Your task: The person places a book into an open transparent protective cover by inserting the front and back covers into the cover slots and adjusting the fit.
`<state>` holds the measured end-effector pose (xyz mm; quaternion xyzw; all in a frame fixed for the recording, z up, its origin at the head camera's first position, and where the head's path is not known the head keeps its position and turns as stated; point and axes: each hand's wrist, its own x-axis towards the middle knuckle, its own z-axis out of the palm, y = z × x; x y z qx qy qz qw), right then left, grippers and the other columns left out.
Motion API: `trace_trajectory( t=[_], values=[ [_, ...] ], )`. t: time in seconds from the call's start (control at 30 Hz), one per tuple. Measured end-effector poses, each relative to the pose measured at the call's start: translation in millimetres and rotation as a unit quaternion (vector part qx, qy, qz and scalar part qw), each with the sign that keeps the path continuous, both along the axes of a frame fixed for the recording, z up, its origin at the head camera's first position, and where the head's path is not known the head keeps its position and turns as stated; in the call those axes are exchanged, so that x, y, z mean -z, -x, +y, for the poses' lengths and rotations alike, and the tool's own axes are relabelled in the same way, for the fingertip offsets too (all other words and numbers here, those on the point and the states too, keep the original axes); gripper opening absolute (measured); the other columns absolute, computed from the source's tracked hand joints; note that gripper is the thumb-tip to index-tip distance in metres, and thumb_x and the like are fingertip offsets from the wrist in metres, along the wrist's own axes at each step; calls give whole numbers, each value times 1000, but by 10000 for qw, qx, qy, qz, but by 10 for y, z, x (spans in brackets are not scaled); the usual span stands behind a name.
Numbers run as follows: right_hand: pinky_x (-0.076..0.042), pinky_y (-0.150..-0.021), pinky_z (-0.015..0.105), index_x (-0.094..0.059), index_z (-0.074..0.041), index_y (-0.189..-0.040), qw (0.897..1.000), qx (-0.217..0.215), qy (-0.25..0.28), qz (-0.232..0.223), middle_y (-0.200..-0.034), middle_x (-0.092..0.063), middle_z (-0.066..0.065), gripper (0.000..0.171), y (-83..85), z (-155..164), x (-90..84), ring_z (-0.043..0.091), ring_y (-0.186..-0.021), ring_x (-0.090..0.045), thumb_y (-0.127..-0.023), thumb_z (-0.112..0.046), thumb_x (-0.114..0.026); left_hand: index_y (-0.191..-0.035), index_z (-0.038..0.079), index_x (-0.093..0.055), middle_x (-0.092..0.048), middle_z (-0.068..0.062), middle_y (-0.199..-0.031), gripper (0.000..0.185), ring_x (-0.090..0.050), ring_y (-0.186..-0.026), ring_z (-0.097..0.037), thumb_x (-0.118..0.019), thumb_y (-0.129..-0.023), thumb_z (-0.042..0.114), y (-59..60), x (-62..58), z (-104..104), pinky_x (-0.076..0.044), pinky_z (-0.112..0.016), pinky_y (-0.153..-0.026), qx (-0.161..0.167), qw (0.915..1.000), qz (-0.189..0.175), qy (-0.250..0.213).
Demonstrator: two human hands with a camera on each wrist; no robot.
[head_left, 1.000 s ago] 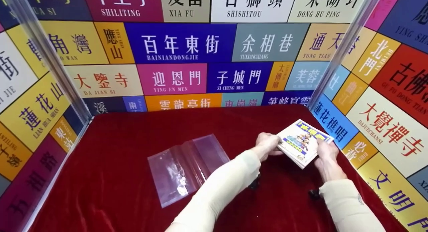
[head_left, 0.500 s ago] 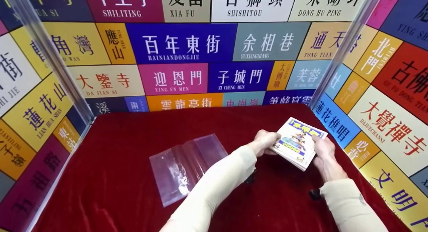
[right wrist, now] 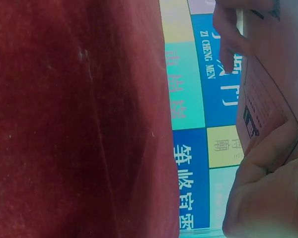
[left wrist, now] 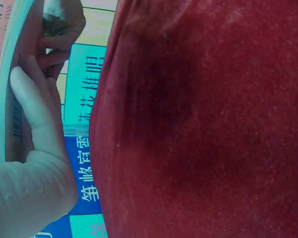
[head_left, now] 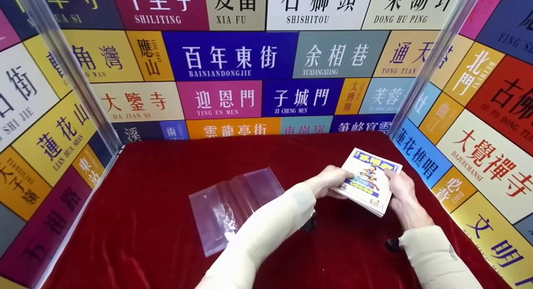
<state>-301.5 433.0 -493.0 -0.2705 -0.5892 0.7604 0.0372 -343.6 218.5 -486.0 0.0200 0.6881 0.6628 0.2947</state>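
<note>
Grip: both hands hold one stack of thin booklets [head_left: 368, 181] between them, lifted off the cloth.
Left hand: left hand [head_left: 329, 181] grips the stack's left edge, thumb on the printed cover, fingers curled beneath; the left wrist view shows the fingers [left wrist: 32, 106] pressed flat along the underside of the booklets [left wrist: 12, 84].
Right hand: right hand [head_left: 400, 191] clasps the right edge, thumb over the top corner, fingers wrapped underneath; the right wrist view shows a finger lying against the back cover [right wrist: 268, 106], which bears small print and a barcode.
Booklets: tilted, the colourful cartoon cover facing up, over the right part of the red velvet cloth [head_left: 145, 239], near the right wall.
Plastic bag: clear zip bag [head_left: 233, 205] lies flat on the cloth, left of the hands and well apart from the stack, partly hidden by the left forearm's cream sleeve [head_left: 266, 235].
Surroundings: walls of coloured panels with Chinese place names [head_left: 233, 58] enclose the cloth on three sides.
</note>
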Motion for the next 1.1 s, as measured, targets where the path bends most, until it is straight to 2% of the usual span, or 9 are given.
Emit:
trace_trajectory(
  t=[0.23, 0.4, 0.7, 0.83, 1.1],
  values=[
    [-68, -70, 28, -55, -26, -132, 9991, -410, 34, -50, -82, -81, -6, 15, 52, -90, 6, 10, -74, -80, -117, -24, -52, -100, 10, -69, -75, -5, -77, 11, -71, -61, -16, -67, -109, 16, 14, 5, -150, -60, -28, -50, 103, 9996, -112, -227],
    [-68, -71, 28, -55, -26, -133, 9980, -619, 84, -23, -82, -81, -6, 15, 99, -133, 37, 10, -74, -81, -118, -24, -51, -102, 10, -69, -76, -6, -79, 10, -71, -62, -16, -67, -109, 16, 15, 19, -231, -60, -28, -51, 57, 9995, -136, -275],
    [-69, -68, 29, -55, -26, -131, 9976, -629, 256, -149, -80, -81, -6, 15, 104, -136, 65, 10, -72, -81, -118, -23, -49, -101, 8, -67, -75, -8, -76, 11, -69, -61, -18, -66, -109, 14, -28, 32, -193, -58, -27, -48, -146, 9993, -148, -299],
    [-68, -68, 28, -55, -25, -132, 9969, -722, 263, -148, -79, -81, -6, 15, 119, -180, 63, 10, -71, -81, -118, -23, -49, -100, 9, -67, -73, -7, -75, 11, -68, -60, -17, -65, -109, 13, -40, 41, -204, -56, -27, -46, -304, 9989, -78, -360],
    [-68, -70, 26, -54, -26, -130, 9948, -955, 308, -169, -80, -81, -7, 13, 173, -337, 35, 8, -72, -80, -119, -27, -48, -103, 9, -70, -76, -9, -78, 8, -78, -70, -25, -67, -109, 11, -51, 7, -242, -61, -32, -50, -946, 9951, 178, -212]
  ],
)
